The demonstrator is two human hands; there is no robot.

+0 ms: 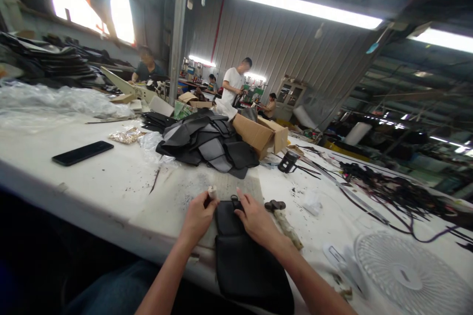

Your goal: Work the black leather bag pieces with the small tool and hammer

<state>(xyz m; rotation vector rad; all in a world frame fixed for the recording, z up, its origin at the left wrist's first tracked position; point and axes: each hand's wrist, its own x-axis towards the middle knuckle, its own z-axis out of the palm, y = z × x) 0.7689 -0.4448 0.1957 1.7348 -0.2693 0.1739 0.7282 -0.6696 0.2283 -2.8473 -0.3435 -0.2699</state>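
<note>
A black leather-like piece (pixel 247 266) lies at the table's near edge, its lower part reaching over that edge. At its upper left my left hand (pixel 198 214) is closed around a small whitish cylindrical object (pixel 212 192). My right hand (pixel 254 216) rests on the upper right of the black piece, with thumb and index finger apart, beside a small dark ring (pixel 234 198) at the top end. Whether the fingers press on the ring is hard to tell. Right of that hand lie dark round pieces (pixel 275 205) and a wrapped, stained bar (pixel 288 229).
Beyond the hands are a heap of black pieces (pixel 210 140), a cardboard box (pixel 254 133) and a black mug (pixel 288 162). A phone (pixel 83 152) lies left, a white fan (pixel 410 275) right, dark straps (pixel 391 187) farther right. Several people are in the background.
</note>
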